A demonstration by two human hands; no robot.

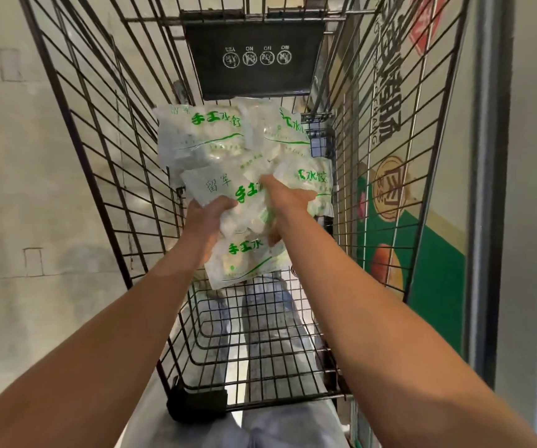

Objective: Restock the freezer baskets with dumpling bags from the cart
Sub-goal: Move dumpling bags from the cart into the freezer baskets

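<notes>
Both forearms reaching into cart [105,130]. Left hand [207,218] gripping corner of upper dumpling bag [225,189]; right hand [288,198] clutching bags in pile [228,137] at far end. Risk: slick frosty plastic slipping, lower bag [244,260] dropping.

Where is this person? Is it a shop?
Probably a supermarket or food shop. Both hands reach into a wire shopping cart holding dumpling bags, and a big printed food sign stands beside it.
</notes>
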